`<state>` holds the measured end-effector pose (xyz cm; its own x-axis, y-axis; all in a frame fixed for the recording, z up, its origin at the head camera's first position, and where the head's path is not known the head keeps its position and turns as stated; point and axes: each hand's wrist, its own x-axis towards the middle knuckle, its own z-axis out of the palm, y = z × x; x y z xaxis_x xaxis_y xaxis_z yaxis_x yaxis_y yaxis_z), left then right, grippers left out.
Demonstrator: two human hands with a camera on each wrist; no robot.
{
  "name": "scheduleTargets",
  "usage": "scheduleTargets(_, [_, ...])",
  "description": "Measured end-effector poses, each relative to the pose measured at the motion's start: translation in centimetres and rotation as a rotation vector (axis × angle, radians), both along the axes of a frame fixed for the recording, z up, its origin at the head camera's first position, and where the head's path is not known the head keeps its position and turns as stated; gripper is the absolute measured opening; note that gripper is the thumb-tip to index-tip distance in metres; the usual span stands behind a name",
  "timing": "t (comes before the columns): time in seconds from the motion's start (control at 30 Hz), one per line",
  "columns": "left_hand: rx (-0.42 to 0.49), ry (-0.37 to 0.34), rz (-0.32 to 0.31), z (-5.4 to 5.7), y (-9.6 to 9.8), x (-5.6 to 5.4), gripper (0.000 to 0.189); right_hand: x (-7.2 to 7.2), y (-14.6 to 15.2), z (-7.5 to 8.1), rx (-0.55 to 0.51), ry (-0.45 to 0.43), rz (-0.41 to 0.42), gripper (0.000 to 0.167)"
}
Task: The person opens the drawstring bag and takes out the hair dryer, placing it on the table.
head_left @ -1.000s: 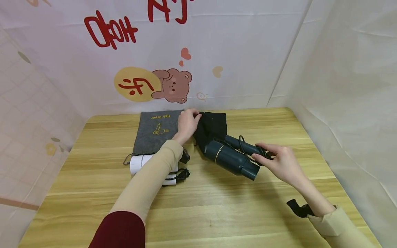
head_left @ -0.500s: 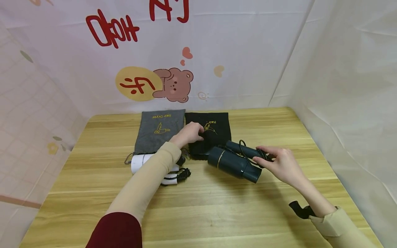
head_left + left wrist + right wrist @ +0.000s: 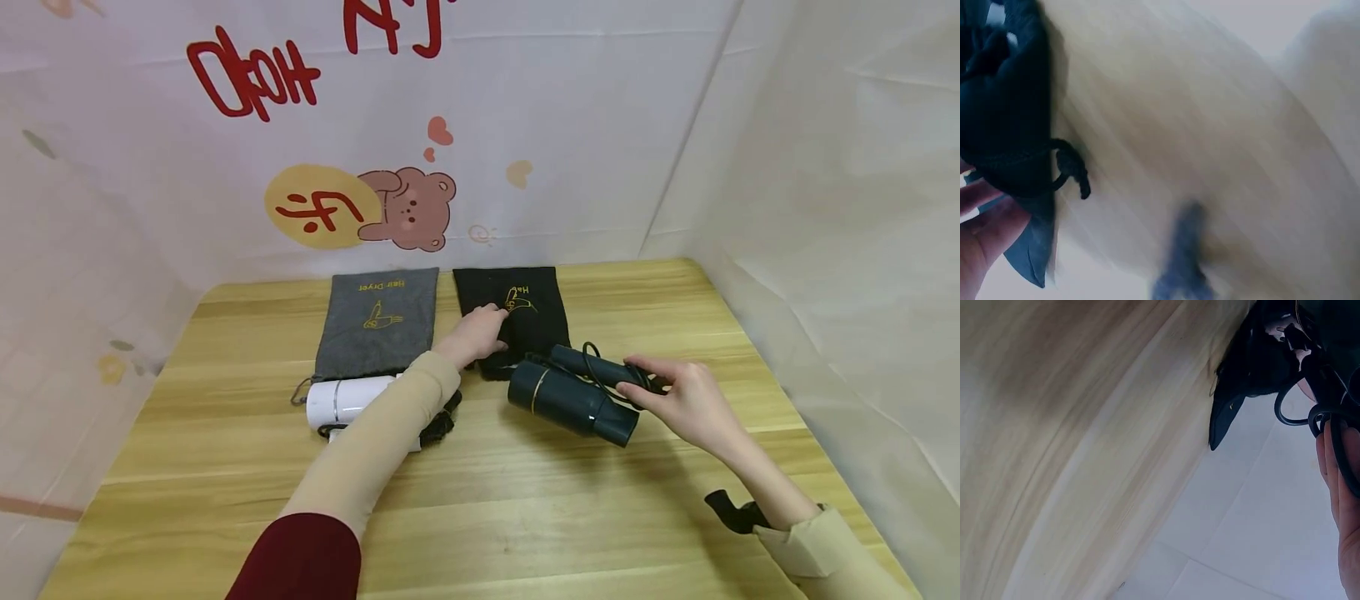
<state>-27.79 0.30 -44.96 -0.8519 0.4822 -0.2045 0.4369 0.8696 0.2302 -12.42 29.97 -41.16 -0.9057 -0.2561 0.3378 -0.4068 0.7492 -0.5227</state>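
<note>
A dark teal hair dryer (image 3: 566, 400) with a gold ring lies slanted, its handle folded alongside the barrel. My right hand (image 3: 686, 400) holds the handle end and the black cord (image 3: 596, 371) looped round it. Just beyond the dryer, a black drawstring pouch (image 3: 536, 321) with yellow print lies flat at its far end. My left hand (image 3: 480, 333) pinches the pouch near its left side; in the left wrist view the thumb and fingers (image 3: 1000, 228) bend against the dark cloth, beside a knotted drawstring (image 3: 1071, 165). The pouch mouth lies close to the dryer's rear end.
A grey pouch (image 3: 382, 325) marked "Hair Dryer" lies flat at the back left. In front of it is a white hair dryer (image 3: 348, 402) with a black cord, partly hidden by my left sleeve. Cloth walls (image 3: 585, 125) stand behind and beside the wooden table (image 3: 480, 533).
My left hand lets go of the folded-up far end of the black pouch, which drops flat, then comes nearer. The pouch shifts right, away from the grey one. The right hand keeps its hold.
</note>
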Motion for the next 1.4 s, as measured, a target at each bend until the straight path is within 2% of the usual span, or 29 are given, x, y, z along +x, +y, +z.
scheduleTargets(0.13, [-0.024, 0.029, 0.040, -0.2, 0.6, -0.1, 0.061, 0.0, -0.3, -0.1, -0.005, 0.006, 0.000, 0.032])
scheduleTargets(0.27, [-0.031, 0.044, 0.042, -0.3, 0.5, -0.4, 0.060, -0.1, -0.5, -0.3, -0.002, -0.009, -0.002, 0.034])
scheduleTargets(0.4, [-0.018, 0.006, -0.010, 0.0, -0.4, -0.5, 0.057, -0.2, -0.6, -0.6, 0.010, -0.029, -0.002, 0.037])
scheduleTargets(0.63, [0.009, -0.142, -0.097, 1.0, -2.4, -0.4, 0.059, -0.9, -0.7, -1.2, 0.023, -0.058, 0.041, 0.038])
scheduleTargets(0.9, [-0.052, -0.173, -0.210, 1.6, -3.6, 0.3, 0.060, -1.8, -1.0, -2.0, 0.035, -0.122, 0.102, 0.040])
scheduleTargets(1.13, [-0.086, -0.164, -0.224, 1.8, -3.7, 0.9, 0.055, -3.1, -1.3, -3.1, 0.029, -0.125, 0.184, 0.039])
scheduleTargets(1.4, [-0.116, -0.156, -0.201, 1.7, -3.4, 1.3, 0.051, -4.5, -1.2, -3.9, -0.007, -0.211, 0.289, 0.039])
